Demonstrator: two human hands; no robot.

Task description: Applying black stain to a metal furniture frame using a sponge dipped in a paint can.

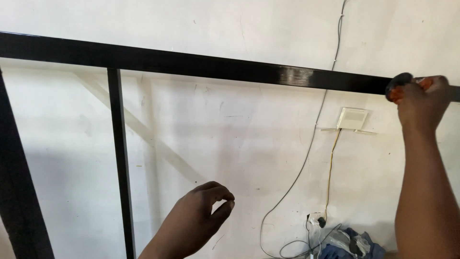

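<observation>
My right hand (421, 98) is raised to the far right end of a glossy black metal rail (191, 64), its fingers wrapped tight around an orange-handled tool with a dark tip (398, 88) pressed against the rail's face. What kind of tool it is cannot be told, as my grip hides most of it. The rail runs the width of the view, sloping slightly down to the right, with a thin black upright bar (120, 163) dropping from it at left and a wider black post (19, 192) slanting along the left edge. My left hand (196, 220) hangs low and centre, well apart from the rail, thumb and forefinger loosely curled towards each other and holding nothing. Behind the frame stands a scuffed white wall (239, 139). A small white box (353, 118) is fixed to it beneath my right hand, a yellow wire (330, 168) and a grey cable (306, 158) trailing down to a heap of cloth and cords (340, 242) at the bottom edge
</observation>
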